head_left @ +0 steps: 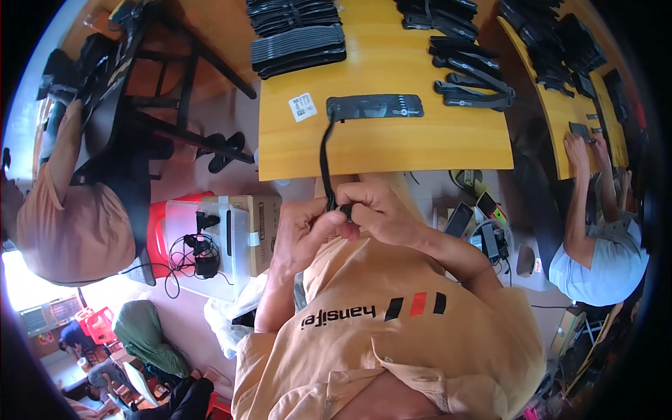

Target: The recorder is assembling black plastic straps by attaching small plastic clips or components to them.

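In front of my body, above my lap, both hands meet at the lower end of a thin black strap (pixel 324 157). My left hand (pixel 308 225) is closed with the strap in its fingers. Close beside it, my right hand (pixel 378 210) pinches a small black part of the same strap; the exact shape of that end is hidden by my fingers. The strap runs up over the table edge to the left end of a flat black band-like piece (pixel 378 107) lying on the yellow table (pixel 392 150). Left of that piece lies a white printed label (pixel 303 107).
Stacks of black strap pieces (pixel 299 49) stand at the table's back left, with folded black straps (pixel 476 91) at the back right. A clear bin (pixel 224 259) with black cables is low on the left. Co-workers sit left (pixel 77 231) and right (pixel 602 259).
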The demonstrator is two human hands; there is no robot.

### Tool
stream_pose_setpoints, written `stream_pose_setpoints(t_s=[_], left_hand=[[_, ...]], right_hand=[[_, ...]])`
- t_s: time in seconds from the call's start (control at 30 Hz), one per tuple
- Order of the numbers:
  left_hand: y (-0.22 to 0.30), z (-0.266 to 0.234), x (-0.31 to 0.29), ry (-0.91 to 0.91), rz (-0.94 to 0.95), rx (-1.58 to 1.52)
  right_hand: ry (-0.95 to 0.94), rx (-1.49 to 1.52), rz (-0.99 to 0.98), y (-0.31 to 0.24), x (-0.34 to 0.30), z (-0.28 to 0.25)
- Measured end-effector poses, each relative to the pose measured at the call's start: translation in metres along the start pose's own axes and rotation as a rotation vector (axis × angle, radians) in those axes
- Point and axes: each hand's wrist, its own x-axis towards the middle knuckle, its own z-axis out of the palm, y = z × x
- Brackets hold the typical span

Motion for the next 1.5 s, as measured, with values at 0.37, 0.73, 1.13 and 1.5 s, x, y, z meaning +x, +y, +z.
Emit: stream_pose_setpoints(t_s=[0.37,0.73,1.13,1.5], left_hand=[[-0.014,0.006,-0.004,0.174,-0.207,-0.301],[-0.022,0.003,-0.013,0.140,-0.209,-0.412],[-0.029,-0.168,-0.132,0.609,0.091,-1.091],[-0.062,-0.053,-0.015,0.709,-0.083,-0.542]], right_hand=[[-0.068,0.391,0.150,0.012,0.009,-0.006],[-0.001,0.363,0.127,0.015,-0.002,0.000],[0.507,0.580,-0.214,-0.059,-0.102,-0.148],[0.071,-0.721,0.273,-0.083,-0.081,-0.093]])
